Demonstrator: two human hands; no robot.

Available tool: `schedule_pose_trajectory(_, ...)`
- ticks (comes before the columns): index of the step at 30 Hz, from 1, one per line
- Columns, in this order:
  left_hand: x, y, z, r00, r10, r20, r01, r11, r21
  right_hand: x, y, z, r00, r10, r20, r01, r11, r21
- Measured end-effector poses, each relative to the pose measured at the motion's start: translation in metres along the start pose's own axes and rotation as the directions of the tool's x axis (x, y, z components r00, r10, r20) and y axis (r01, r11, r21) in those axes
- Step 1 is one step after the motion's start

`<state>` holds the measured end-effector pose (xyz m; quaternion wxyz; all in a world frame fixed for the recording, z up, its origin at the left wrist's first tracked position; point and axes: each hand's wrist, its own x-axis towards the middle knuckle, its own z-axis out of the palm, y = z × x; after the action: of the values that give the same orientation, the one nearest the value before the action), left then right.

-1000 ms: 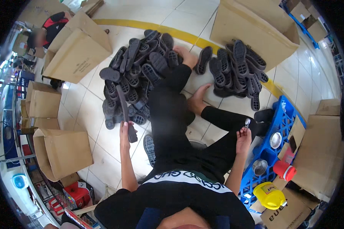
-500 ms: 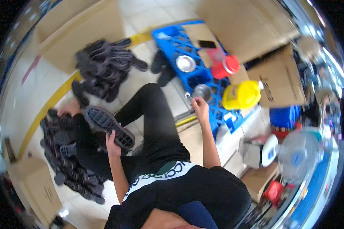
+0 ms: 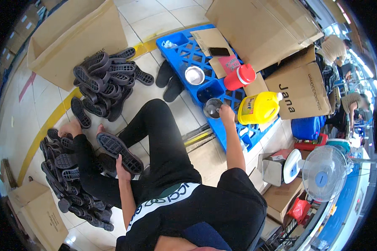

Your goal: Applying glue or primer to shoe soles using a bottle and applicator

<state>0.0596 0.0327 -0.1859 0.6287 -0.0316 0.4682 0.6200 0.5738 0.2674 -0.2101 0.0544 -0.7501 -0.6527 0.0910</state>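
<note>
In my left hand [image 3: 122, 168] is a dark shoe sole [image 3: 117, 149], tilted over my lap with its ribbed grid side up. My fingers close round its near edge. My right hand [image 3: 227, 114] is closed at the rim of a small metal cup [image 3: 208, 109] on a blue plastic pallet [image 3: 188, 85]. Something slim and small seems to be pinched there, reaching into the cup; its kind is too small to tell. A second round metal bowl [image 3: 194, 75], holding something pale, stands farther off on the pallet.
Beyond my legs lies a heap of soles [image 3: 109, 79], with another pile [image 3: 67, 167] at my left. A red jug [image 3: 240, 77], yellow jug [image 3: 259, 109] and phone [image 3: 219, 52] rest on the pallet. Cardboard boxes [image 3: 77, 44] stand around; a fan [image 3: 322, 173] is at right.
My right hand has moved slightly forward, and the small thing in it has gone from beside the metal cup into it. The sole stays in my left hand.
</note>
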Motion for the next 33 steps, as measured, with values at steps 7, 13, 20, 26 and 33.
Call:
schedule_pose_trajectory(7,0.000,0.003,0.001,0.999,0.025,-0.049,-0.029,0.995,-0.098,0.017,-0.005,0.010,0.997,-0.033,-0.064,0.037,0.997,0.068)
schedule_pose_trajectory(13,-0.001,0.005,0.010,1.000,-0.009,-0.020,0.007,0.995,-0.098,0.030,-0.002,0.029,0.996,0.055,-0.066,-0.035,0.959,0.281)
schedule_pose_trajectory(20,0.009,-0.003,-0.011,0.999,0.021,-0.024,-0.023,0.998,-0.061,0.012,0.004,-0.006,0.950,0.185,-0.250,-0.063,0.901,0.429)
schedule_pose_trajectory(26,0.002,0.003,0.005,0.997,-0.025,-0.068,0.022,0.999,-0.050,-0.010,0.057,-0.004,0.976,0.173,-0.132,-0.110,0.915,0.387)
schedule_pose_trajectory(33,0.010,-0.006,-0.003,0.995,0.006,-0.103,-0.001,0.999,0.053,-0.021,0.071,0.001,0.919,0.272,-0.284,-0.169,0.925,0.340)
